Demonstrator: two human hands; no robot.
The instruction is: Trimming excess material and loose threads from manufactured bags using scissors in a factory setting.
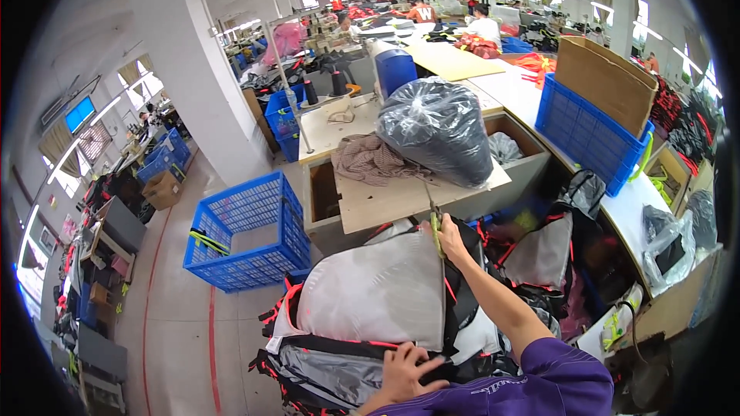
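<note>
My right hand (pixel 453 240) is closed around scissors (pixel 435 225) with yellow-green handles; their narrow end points away from me, toward the wooden board. Below them lies a pale grey, rounded bag panel (pixel 378 289) with black and neon-red edging. My left hand (pixel 408 372) rests with fingers spread on a black and grey bag piece (pixel 327 370) at the near edge of the pile. More black, grey and red sewn pieces (pixel 539 250) are heaped to the right of my right forearm.
An open blue crate (pixel 247 235) stands on the floor at left. Ahead, a wooden board (pixel 366 204) carries a stuffed clear plastic bag (pixel 435 131) and a brown checked cloth (pixel 374 160). Another blue crate (pixel 590 135) with cardboard sits on the white table at right. People work farther back.
</note>
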